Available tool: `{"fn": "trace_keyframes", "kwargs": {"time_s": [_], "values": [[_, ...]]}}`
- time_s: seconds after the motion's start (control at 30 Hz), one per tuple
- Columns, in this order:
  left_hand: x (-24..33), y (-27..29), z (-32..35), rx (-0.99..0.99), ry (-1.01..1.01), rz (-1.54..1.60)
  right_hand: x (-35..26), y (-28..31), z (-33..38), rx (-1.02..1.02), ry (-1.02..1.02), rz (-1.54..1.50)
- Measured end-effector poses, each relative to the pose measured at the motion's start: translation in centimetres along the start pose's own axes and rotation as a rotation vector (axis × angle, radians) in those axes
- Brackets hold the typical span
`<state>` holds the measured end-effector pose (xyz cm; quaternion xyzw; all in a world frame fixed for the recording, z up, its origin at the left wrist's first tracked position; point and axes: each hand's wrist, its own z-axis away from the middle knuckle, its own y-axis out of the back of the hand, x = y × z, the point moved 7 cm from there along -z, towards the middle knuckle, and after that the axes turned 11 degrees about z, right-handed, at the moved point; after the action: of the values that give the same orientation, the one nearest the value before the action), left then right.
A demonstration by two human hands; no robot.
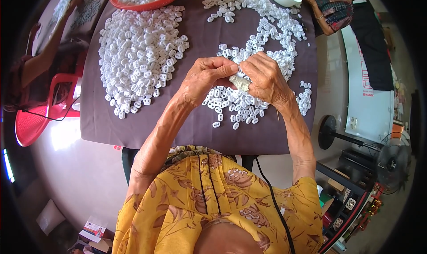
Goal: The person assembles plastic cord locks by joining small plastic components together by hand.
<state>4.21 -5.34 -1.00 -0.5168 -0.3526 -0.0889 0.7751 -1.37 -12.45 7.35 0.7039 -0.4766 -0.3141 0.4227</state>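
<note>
The right hand (267, 78) grips a pale bundle (240, 83). The left hand (202, 79) pinches; I can't tell on what. Little white pieces (138, 54) cover much of the desk (195, 131).

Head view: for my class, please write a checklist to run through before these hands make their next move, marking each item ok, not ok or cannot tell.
1. Both hands in view over the table: ok; the left hand and right hand meet at the fingertips.
2. Pale wrapping identified, worn or held: cannot tell; fingers partly cover it.
3. Small piece pinched at the fingertips: cannot tell; the grip hides it.
4. White oval pieces close by: ok; they lie below and around the hands.
5. All pieces in one heap: not ok; the left pile lies apart on the dark tablecloth.
6. Red basin away from the hands: ok; it sits beyond the left pile.
</note>
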Motion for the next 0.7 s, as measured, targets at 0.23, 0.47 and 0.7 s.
{"fn": "trace_keyframes", "kwargs": {"time_s": [0.23, 0.47, 0.7], "values": [[-0.7, 0.4, -0.3, 0.011, 0.023, -0.016, 0.5, -0.7, 0.6, 0.025, 0.028, -0.057], [-1.0, 0.7, -0.4, 0.004, 0.026, 0.013, 0.7, -1.0, 0.7, 0.012, 0.020, -0.026], [1.0, 2.5, 0.0, 0.150, -0.098, -0.012, 2.5, -0.5, 0.9, -0.013, -0.221, -0.128]]}}
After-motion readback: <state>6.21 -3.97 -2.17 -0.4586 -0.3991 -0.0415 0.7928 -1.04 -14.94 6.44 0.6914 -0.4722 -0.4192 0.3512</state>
